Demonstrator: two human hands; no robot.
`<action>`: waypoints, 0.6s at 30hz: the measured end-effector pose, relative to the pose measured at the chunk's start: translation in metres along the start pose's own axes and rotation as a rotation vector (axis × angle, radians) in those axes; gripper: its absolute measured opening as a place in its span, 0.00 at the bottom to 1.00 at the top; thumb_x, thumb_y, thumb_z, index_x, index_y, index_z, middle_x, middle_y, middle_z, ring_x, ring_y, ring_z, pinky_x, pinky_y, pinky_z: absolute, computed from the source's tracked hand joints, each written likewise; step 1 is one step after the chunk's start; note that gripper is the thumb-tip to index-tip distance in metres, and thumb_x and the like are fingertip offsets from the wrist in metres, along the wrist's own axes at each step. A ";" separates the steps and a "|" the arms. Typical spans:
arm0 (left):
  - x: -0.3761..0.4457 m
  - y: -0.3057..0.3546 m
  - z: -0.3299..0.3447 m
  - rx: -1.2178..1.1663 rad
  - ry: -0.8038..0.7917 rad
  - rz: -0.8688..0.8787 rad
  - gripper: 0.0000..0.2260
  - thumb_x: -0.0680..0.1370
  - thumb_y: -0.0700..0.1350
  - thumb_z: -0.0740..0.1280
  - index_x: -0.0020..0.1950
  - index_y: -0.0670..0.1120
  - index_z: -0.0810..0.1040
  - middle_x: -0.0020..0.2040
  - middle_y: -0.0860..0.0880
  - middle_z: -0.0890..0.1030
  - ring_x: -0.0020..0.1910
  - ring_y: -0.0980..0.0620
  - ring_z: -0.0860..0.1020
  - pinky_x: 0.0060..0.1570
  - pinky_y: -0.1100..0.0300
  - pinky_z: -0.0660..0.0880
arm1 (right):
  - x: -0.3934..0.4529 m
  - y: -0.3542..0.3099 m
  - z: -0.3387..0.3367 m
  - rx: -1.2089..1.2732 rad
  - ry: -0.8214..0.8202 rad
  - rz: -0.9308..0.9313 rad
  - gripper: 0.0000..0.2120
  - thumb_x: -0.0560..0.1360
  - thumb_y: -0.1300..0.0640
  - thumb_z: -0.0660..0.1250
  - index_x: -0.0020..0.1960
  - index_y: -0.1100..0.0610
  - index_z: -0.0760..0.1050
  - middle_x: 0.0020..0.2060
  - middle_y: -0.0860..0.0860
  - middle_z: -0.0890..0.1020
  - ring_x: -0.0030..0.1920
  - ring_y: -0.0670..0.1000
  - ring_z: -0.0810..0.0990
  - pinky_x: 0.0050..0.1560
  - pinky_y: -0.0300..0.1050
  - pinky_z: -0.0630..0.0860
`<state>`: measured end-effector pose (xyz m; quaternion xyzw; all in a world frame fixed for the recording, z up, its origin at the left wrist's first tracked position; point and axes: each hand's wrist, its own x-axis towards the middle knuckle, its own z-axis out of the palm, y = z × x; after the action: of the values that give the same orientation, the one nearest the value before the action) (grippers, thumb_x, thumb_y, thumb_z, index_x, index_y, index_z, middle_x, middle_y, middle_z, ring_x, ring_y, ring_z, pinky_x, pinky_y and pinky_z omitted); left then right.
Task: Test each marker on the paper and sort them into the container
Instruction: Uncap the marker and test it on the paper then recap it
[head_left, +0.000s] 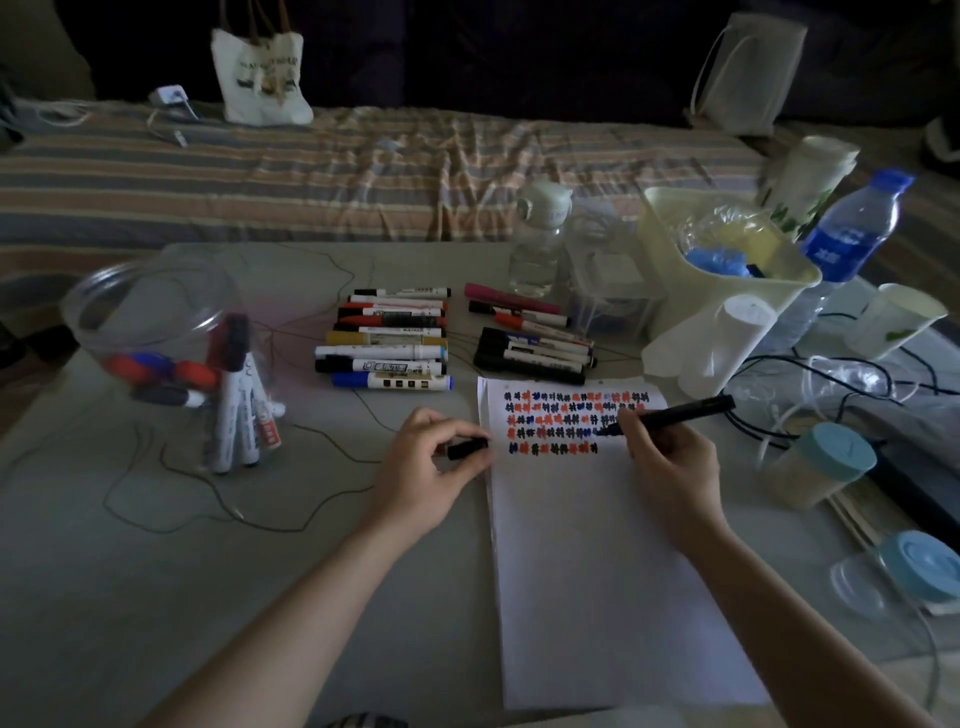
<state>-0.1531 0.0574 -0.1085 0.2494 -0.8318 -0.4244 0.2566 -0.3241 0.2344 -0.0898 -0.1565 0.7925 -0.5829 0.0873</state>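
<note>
My right hand (670, 467) grips a black marker (680, 413), its tip touching the white paper (597, 571) at the end of the rows of red, blue and black scribbles (571, 421). Its black cap (467, 448) is pinched in my left hand (423, 467), which rests just left of the paper's edge. A row of several markers (387, 338) lies behind my left hand, and a second cluster (530, 338) lies behind the paper. The clear container (150, 312) at the left lies tipped on its side, with several markers (236, 410) inside and leaning at its mouth.
A cream bin (727, 270) with plastic bags, two water bottles (852, 234), paper cups (893, 317) and blue-lidded jars (821, 462) crowd the right side. Thin wires (208, 499) trail across the grey table. A striped bed with bags lies behind.
</note>
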 end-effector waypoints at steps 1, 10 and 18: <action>-0.003 0.006 -0.006 -0.078 0.001 -0.048 0.06 0.73 0.47 0.73 0.49 0.54 0.82 0.47 0.54 0.76 0.45 0.59 0.74 0.45 0.67 0.71 | 0.000 -0.006 -0.003 0.054 -0.017 0.041 0.11 0.75 0.50 0.71 0.43 0.58 0.82 0.29 0.49 0.76 0.29 0.46 0.70 0.29 0.38 0.67; -0.052 0.050 -0.045 -0.428 0.016 -0.229 0.04 0.78 0.45 0.67 0.51 0.46 0.77 0.44 0.50 0.84 0.42 0.60 0.81 0.43 0.71 0.74 | -0.075 -0.067 0.008 0.345 -0.300 0.161 0.13 0.78 0.51 0.65 0.50 0.62 0.79 0.34 0.53 0.78 0.33 0.48 0.74 0.33 0.40 0.70; -0.079 0.060 -0.062 -0.540 0.044 -0.289 0.04 0.78 0.42 0.67 0.52 0.45 0.77 0.46 0.50 0.85 0.45 0.52 0.82 0.48 0.58 0.78 | -0.129 -0.097 0.020 0.408 -0.320 0.170 0.12 0.77 0.53 0.67 0.51 0.62 0.80 0.37 0.55 0.83 0.37 0.50 0.75 0.34 0.41 0.71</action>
<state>-0.0670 0.1028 -0.0438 0.2972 -0.6391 -0.6566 0.2686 -0.1830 0.2351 -0.0094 -0.1586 0.6451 -0.6889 0.2899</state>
